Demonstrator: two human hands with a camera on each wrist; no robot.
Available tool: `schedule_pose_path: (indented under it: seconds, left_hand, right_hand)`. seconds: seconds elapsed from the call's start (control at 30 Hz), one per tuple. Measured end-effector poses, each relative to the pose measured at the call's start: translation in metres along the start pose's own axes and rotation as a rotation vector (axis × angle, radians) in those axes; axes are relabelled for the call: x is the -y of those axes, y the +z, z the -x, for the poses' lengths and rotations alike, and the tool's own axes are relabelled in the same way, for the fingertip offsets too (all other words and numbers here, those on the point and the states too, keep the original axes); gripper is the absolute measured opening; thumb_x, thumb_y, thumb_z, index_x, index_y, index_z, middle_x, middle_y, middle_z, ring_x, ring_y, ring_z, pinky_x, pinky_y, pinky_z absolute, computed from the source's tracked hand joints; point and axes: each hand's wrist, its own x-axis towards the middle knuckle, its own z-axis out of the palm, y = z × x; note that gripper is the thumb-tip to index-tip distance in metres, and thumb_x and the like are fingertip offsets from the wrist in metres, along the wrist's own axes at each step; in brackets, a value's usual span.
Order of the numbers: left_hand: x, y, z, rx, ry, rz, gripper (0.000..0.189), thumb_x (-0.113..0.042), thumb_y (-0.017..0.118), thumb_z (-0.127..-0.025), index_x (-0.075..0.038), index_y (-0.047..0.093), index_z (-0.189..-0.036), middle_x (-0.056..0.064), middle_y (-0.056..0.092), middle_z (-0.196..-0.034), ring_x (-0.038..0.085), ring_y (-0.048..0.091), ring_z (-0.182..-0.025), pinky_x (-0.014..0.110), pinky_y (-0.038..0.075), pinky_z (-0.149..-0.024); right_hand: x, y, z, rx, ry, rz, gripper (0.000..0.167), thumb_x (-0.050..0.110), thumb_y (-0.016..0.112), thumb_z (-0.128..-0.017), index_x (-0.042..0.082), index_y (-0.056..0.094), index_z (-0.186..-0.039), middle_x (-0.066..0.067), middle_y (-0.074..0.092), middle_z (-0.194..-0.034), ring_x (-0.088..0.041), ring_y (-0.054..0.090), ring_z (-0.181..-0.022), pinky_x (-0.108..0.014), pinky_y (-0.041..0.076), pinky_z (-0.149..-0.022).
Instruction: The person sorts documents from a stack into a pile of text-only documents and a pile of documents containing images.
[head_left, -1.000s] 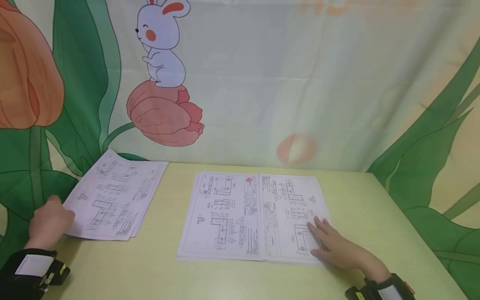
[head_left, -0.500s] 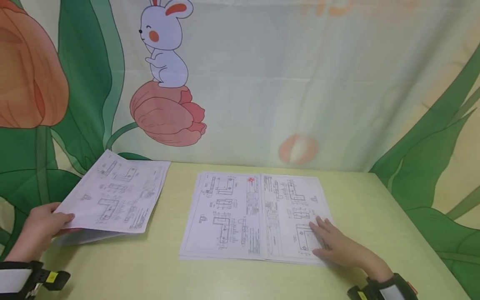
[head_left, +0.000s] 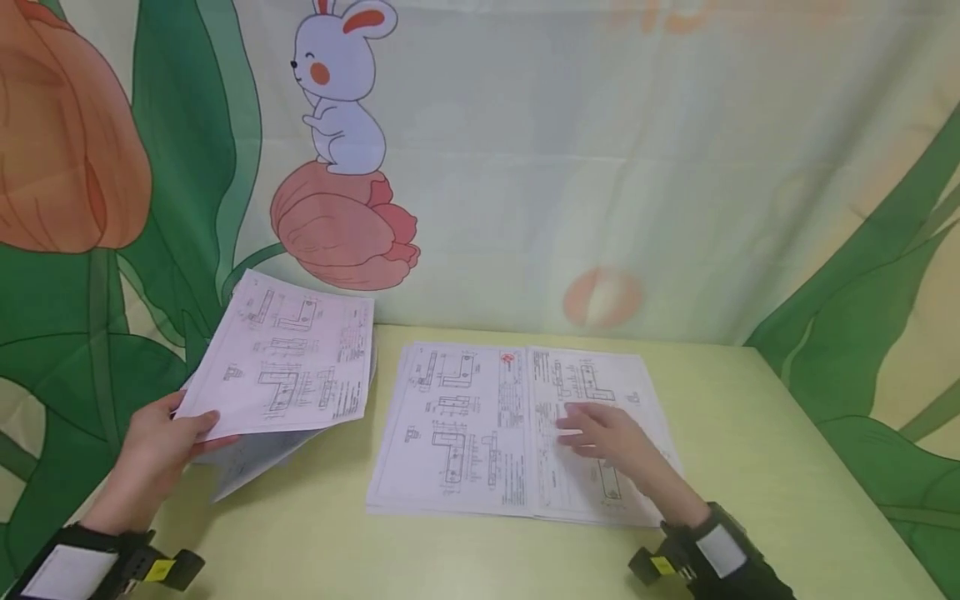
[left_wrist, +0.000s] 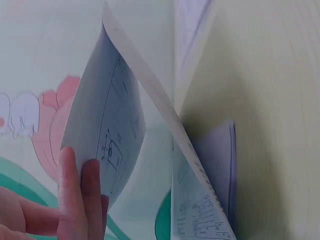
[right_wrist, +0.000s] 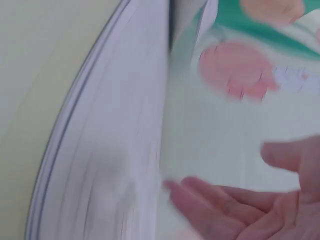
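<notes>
My left hand (head_left: 161, 442) pinches the near left corner of a printed drawing sheet (head_left: 288, 358), thumb on top and fingers beneath. The sheet is raised and tilted, and another sheet (head_left: 258, 467) hangs bent below it. In the left wrist view the lifted paper (left_wrist: 107, 115) curves away from the fingers (left_wrist: 72, 200). My right hand (head_left: 611, 437) is over the right-hand stack of drawings (head_left: 551, 483), its fingers stretched toward the left. In the right wrist view the thumb and fingers of this hand (right_wrist: 240, 210) are apart, with nothing between them.
Another stack of drawings (head_left: 450, 442) lies mid-table, side by side with the right-hand one. Behind the pale yellow table (head_left: 750, 433) hangs a printed cloth (head_left: 510, 167) with a rabbit and tulips. More sheets (left_wrist: 222, 155) lie below the lifted paper.
My left hand has grasped the left sheets by their corner, lifted them and moved them rightward. My right hand has shifted left from the right stack's outer edge.
</notes>
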Motion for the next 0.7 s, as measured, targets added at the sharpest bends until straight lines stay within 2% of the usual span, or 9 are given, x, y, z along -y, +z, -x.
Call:
schedule_pose_path:
  seconds: [0.1,0.23,0.3,0.37,0.47,0.53,0.6,0.7]
  left_hand:
    - [-0.008,0.016,0.005,0.026,0.030,0.026,0.057,-0.008,0.044,-0.099,0.010,0.016,-0.145,0.025,0.037,-0.132,-0.002,0.062,-0.076,0.027,0.056,-0.072]
    - [-0.021,0.037,0.011,0.075,0.070,0.052,0.055,-0.011,0.043,-0.100,0.006,0.019,-0.146,0.022,0.038,-0.135,-0.001,0.063,-0.081,0.026,0.055,-0.075]
    - [-0.030,0.049,0.014,0.092,0.084,0.071,0.055,-0.011,0.044,-0.100,0.005,0.020,-0.147,0.022,0.037,-0.137,0.000,0.063,-0.082,0.027,0.056,-0.076]
    - [-0.037,0.061,0.017,0.108,0.088,0.099,0.056,-0.010,0.045,-0.099,0.003,0.019,-0.148,0.023,0.036,-0.138,0.002,0.063,-0.084,0.028,0.056,-0.076]
    - [-0.047,0.078,0.021,0.130,0.093,0.157,0.056,-0.008,0.045,-0.099,0.003,0.020,-0.147,0.023,0.035,-0.139,0.004,0.063,-0.085,0.030,0.056,-0.076]
    - [-0.052,0.087,0.023,0.147,0.094,0.205,0.056,-0.006,0.045,-0.098,0.003,0.020,-0.147,0.023,0.034,-0.139,0.005,0.064,-0.086,0.030,0.056,-0.077]
    - [-0.056,0.094,0.026,0.169,0.099,0.233,0.054,-0.005,0.045,-0.098,0.002,0.022,-0.147,0.023,0.036,-0.139,0.006,0.064,-0.087,0.030,0.055,-0.077]
    - [-0.060,0.103,0.030,0.210,0.096,0.268,0.053,-0.003,0.045,-0.098,0.001,0.024,-0.146,0.022,0.038,-0.139,0.008,0.064,-0.090,0.031,0.055,-0.079]
  right_hand:
    - [0.018,0.022,-0.011,0.163,0.033,-0.277,0.071,0.048,0.052,-0.093,-0.006,0.041,-0.137,-0.024,0.060,-0.124,-0.029,0.066,-0.103,-0.037,0.053,-0.087]
    - [0.039,0.048,-0.029,0.365,0.079,-0.523,0.072,0.045,0.050,-0.095,-0.008,0.033,-0.141,-0.029,0.051,-0.133,-0.031,0.064,-0.108,-0.038,0.050,-0.092]
    - [0.048,0.060,-0.041,0.417,0.122,-0.627,0.075,0.046,0.049,-0.095,-0.010,0.029,-0.141,-0.031,0.047,-0.135,-0.034,0.061,-0.112,-0.040,0.049,-0.093]
    - [0.055,0.072,-0.050,0.427,0.169,-0.693,0.081,0.050,0.048,-0.094,-0.011,0.026,-0.142,-0.032,0.047,-0.135,-0.036,0.060,-0.114,-0.040,0.049,-0.093]
    - [0.061,0.088,-0.059,0.386,0.231,-0.744,0.086,0.057,0.047,-0.092,-0.011,0.028,-0.141,-0.031,0.051,-0.131,-0.039,0.059,-0.113,-0.043,0.050,-0.092]
    - [0.063,0.095,-0.063,0.364,0.244,-0.770,0.080,0.059,0.043,-0.092,-0.004,0.035,-0.141,-0.027,0.054,-0.128,-0.038,0.060,-0.112,-0.045,0.049,-0.093]
    - [0.064,0.098,-0.065,0.358,0.222,-0.816,0.070,0.060,0.037,-0.094,0.008,0.040,-0.141,-0.021,0.055,-0.128,-0.034,0.059,-0.114,-0.046,0.048,-0.095]
    - [0.064,0.094,-0.068,0.341,0.212,-0.963,0.056,0.059,0.037,-0.095,0.023,0.046,-0.138,-0.009,0.055,-0.131,-0.025,0.057,-0.119,-0.039,0.044,-0.100]
